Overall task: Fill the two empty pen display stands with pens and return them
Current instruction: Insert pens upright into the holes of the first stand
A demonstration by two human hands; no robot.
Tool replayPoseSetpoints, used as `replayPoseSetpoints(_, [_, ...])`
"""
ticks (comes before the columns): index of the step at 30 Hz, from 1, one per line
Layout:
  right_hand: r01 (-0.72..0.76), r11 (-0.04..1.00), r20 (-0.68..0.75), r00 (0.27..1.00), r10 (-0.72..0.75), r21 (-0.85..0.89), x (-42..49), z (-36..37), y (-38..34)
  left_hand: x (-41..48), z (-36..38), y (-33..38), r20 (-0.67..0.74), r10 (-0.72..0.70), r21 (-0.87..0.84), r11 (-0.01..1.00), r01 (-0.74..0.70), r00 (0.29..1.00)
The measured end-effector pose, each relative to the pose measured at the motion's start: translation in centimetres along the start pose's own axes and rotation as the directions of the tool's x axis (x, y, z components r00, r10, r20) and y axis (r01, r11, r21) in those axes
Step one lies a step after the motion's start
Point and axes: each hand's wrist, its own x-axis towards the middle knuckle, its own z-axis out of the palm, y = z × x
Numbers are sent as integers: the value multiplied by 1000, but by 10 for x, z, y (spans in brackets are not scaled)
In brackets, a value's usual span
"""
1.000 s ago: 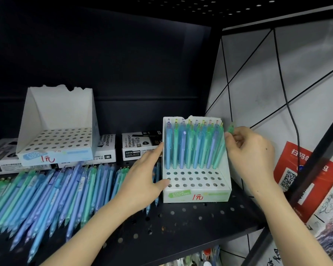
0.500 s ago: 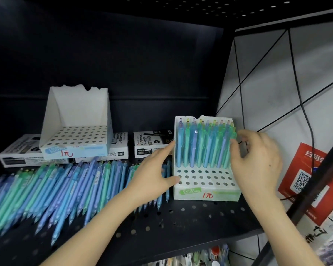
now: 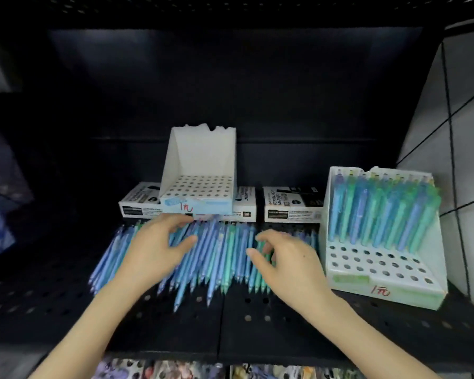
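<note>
Black perforated metal shelf (image 3: pixel 257 324) bearing a loose row of blue and green plastic pens (image 3: pixel 216 255). Left hand (image 3: pixel 153 250) and right hand (image 3: pixel 290 261) lie over them, fingers loosely curled, grasping nothing. An empty white cardboard display stand (image 3: pixel 200 165) sits behind, and a part-filled white display stand (image 3: pixel 348 279) stands at the right.

Shelf (image 3: pixel 257 324): black, perforated.
Marker boxes (image 3: pixel 292 205): laid flat along the shelf's back edge.
Wall (image 3: pixel 465 105): white, seen past the shelf's right edge.
</note>
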Motion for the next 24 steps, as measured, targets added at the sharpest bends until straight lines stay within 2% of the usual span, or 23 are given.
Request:
replayPoseSetpoints(4, [-18,994,78,997,27,-109,27,28,-15,-3,-19,-32,-61,-199,261,943,208,978])
replayPoseSetpoints(8, [-71,979,142,985,100,-193,42,42,-24,-1,-28,-54,-52,-425,339,843,417,904])
replayPoseSetpoints(12, [-72,971,140,985,106,-227,34,48,-28,-1,-27,-64,2,-478,126,872,474,879])
replayPoseSetpoints(15, [-68,977,78,993,85,-203,31,51,-28,-4,-26,-63,-34,-483,-36,876,482,875])
replayPoseSetpoints(19, [-75,989,18,997,78,-130,32,55,-29,-4,-27,-66,-51,-538,-150,837,526,841])
replayPoseSetpoints(24, [-97,990,6,995,99,-98,34,57,-31,0,-29,-71,18,-599,-273,768,580,801])
